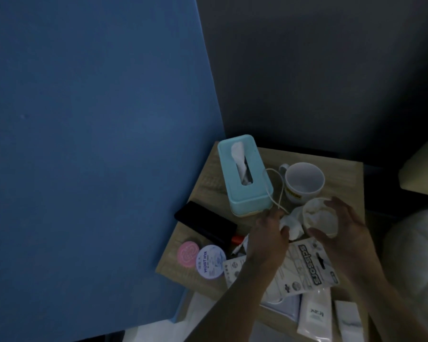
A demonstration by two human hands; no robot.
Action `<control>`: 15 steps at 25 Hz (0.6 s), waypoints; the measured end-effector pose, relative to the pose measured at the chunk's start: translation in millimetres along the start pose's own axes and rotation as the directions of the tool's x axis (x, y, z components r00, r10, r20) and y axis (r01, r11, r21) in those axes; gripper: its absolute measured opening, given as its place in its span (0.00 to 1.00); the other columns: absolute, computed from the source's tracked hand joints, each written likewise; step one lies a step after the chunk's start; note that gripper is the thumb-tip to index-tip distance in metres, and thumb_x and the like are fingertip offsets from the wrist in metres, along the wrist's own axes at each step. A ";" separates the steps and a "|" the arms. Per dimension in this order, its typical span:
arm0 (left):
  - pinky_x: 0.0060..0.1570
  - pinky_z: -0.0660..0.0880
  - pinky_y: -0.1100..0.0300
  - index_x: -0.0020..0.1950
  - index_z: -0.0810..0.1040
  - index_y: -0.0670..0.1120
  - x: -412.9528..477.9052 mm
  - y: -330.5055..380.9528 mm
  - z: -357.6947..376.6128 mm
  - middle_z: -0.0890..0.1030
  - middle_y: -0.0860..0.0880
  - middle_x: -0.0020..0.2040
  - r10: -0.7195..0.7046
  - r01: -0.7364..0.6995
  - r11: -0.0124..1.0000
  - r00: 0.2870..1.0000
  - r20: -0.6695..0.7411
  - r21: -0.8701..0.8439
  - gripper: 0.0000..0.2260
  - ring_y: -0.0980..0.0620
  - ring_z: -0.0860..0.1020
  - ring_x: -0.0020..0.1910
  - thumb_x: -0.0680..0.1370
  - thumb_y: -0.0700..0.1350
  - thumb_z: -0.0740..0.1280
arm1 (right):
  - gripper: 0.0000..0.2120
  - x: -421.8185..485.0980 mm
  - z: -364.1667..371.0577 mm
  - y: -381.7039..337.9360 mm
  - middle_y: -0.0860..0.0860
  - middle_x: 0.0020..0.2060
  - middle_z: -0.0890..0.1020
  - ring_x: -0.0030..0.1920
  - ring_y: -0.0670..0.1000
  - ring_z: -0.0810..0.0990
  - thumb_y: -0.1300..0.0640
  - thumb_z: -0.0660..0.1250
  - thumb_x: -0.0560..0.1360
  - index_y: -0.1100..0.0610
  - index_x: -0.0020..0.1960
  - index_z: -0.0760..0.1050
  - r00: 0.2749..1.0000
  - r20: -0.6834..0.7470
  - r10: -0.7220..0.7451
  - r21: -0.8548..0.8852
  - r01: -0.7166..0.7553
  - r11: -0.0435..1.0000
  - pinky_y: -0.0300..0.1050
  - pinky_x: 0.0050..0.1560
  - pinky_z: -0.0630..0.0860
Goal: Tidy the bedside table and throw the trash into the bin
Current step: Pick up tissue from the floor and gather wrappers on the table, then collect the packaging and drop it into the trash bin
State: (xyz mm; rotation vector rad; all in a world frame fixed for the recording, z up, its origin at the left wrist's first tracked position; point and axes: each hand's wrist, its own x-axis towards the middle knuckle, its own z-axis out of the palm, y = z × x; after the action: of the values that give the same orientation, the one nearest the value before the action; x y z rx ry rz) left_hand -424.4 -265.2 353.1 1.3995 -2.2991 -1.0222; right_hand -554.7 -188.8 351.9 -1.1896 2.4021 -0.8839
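On the wooden bedside table (341, 166) my right hand (344, 230) holds a small white paper cup (319, 218) with crumpled tissue inside. My left hand (269, 233) pinches a crumpled white tissue (293, 224) lying just left of the cup. An empty scissors package (304, 265) lies under both hands. A white mug (304, 181) stands behind the cup. A teal tissue box (242, 174) sits at the back left, with a white cable (277, 186) beside it.
A black phone (203, 220) lies at the table's left, with a pink tin (187, 254) and a round lilac jar (211, 262) near the front left corner. White tubes (314, 314) and packets lie at the front. A blue headboard (84, 144) rises on the left. No bin is in view.
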 end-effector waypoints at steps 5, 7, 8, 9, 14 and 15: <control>0.49 0.74 0.51 0.54 0.76 0.41 -7.3 -1.8 -7.5 0.78 0.41 0.51 0.050 -0.049 0.999 0.997 -0.059 0.010 0.09 0.43 0.77 0.52 0.76 0.40 0.62 | 0.30 -4.3 -13.6 -13.0 0.52 0.73 0.59 0.71 0.58 0.62 0.51 0.72 0.68 0.51 0.67 0.65 0.999 -0.035 0.002 -0.079 -0.005 0.997 0.60 0.61 0.71; 0.49 0.76 0.50 0.53 0.77 0.43 -19.7 -4.3 -18.0 0.79 0.42 0.50 0.073 -0.075 0.997 0.992 -0.099 -0.014 0.10 0.43 0.78 0.50 0.74 0.40 0.61 | 0.28 -11.3 -24.0 -26.0 0.54 0.72 0.61 0.70 0.58 0.62 0.53 0.71 0.69 0.53 0.67 0.66 0.992 -0.096 -0.081 -0.076 0.074 0.994 0.60 0.60 0.71; 0.50 0.76 0.51 0.54 0.78 0.44 -27.9 -5.9 -23.5 0.80 0.43 0.51 0.075 -0.079 0.997 0.990 -0.116 -0.023 0.12 0.44 0.78 0.51 0.74 0.40 0.60 | 0.26 -15.4 -28.1 -33.2 0.55 0.71 0.64 0.68 0.58 0.64 0.55 0.70 0.70 0.55 0.66 0.67 0.985 -0.110 -0.133 -0.079 0.124 0.989 0.59 0.59 0.72; 0.51 0.76 0.52 0.56 0.78 0.45 -39.3 -7.1 -33.5 0.80 0.43 0.53 0.057 -0.061 0.998 0.990 -0.129 -0.026 0.13 0.45 0.78 0.53 0.74 0.41 0.60 | 0.24 -19.8 -31.8 -43.9 0.56 0.69 0.67 0.66 0.58 0.67 0.56 0.70 0.70 0.57 0.64 0.69 0.976 -0.105 -0.192 -0.089 0.183 0.979 0.59 0.57 0.73; 0.53 0.75 0.55 0.56 0.79 0.45 -100.5 -5.8 -91.6 0.81 0.45 0.54 -0.080 0.076 0.997 0.985 -0.154 -0.028 0.16 0.48 0.78 0.53 0.75 0.44 0.55 | 0.12 -39.3 -26.3 -106.1 0.61 0.49 0.80 0.48 0.63 0.80 0.64 0.68 0.68 0.61 0.52 0.76 0.902 0.080 -0.425 -0.020 0.427 0.904 0.48 0.46 0.75; 0.54 0.74 0.57 0.57 0.79 0.43 -113.8 -4.9 -108.5 0.81 0.43 0.55 -0.142 0.138 0.990 0.976 -0.164 -0.035 0.14 0.47 0.78 0.54 0.76 0.41 0.57 | 0.12 -44.4 -23.3 -122.5 0.61 0.47 0.80 0.46 0.63 0.80 0.65 0.68 0.67 0.61 0.50 0.76 0.884 0.160 -0.439 0.007 0.444 0.896 0.46 0.44 0.74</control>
State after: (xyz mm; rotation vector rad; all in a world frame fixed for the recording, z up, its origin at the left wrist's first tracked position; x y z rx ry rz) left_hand -304.8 -216.1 442.7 1.5927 -2.0892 -0.9287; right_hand -466.5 -201.1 449.9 -1.7927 2.0542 -0.8381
